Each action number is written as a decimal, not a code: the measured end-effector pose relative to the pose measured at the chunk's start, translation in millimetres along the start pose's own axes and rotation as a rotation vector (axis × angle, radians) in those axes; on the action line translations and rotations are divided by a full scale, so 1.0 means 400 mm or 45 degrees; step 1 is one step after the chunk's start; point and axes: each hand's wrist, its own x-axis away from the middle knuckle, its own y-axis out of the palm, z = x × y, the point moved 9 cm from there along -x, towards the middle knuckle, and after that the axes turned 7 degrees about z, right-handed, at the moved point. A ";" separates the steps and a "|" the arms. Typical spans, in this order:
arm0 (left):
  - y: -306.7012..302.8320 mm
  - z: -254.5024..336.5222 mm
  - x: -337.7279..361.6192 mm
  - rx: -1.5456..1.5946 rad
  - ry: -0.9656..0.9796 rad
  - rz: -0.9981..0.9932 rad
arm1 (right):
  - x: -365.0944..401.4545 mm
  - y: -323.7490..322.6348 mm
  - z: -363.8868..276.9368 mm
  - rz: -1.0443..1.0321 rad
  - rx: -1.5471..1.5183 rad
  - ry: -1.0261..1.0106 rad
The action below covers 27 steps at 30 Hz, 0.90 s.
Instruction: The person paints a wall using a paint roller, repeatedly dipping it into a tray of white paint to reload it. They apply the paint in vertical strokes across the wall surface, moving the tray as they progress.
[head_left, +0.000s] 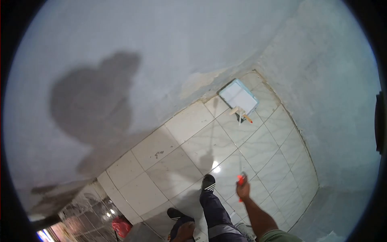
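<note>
My right hand [242, 188] is closed round the orange-red handle [240, 180] of a tool with a thin shaft pointing away over the floor; its far end is hard to make out. Beyond it, near the wall corner, a light-blue rectangular container [238, 96] holds something white and flat-looking. At its near edge lie wooden-looking sticks [248, 118], one with a red tip, beside a thin white piece. Low in the view, my left hand [185, 232] hangs in front of my left leg, its fingers not clear enough to read.
Pale walls [181, 40] meet the tiled floor [193, 141] on two sides. My feet in dark striped slippers [208, 182] stand on the tiles. A red bag-like thing [121, 227] is at lower left, beside darker tiles [90, 211]. A dark object [379, 123] is at the right edge.
</note>
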 end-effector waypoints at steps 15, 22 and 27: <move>-0.235 -0.071 0.060 -0.751 -0.336 -0.302 | -0.793 -0.318 0.283 -0.110 0.530 0.147; -0.262 0.098 -0.172 -0.481 -0.741 -0.287 | -0.818 -0.299 0.369 -0.139 0.515 0.099; -0.258 -0.066 -0.195 -0.435 -0.495 -0.169 | -0.705 -0.243 0.374 -0.202 0.561 0.210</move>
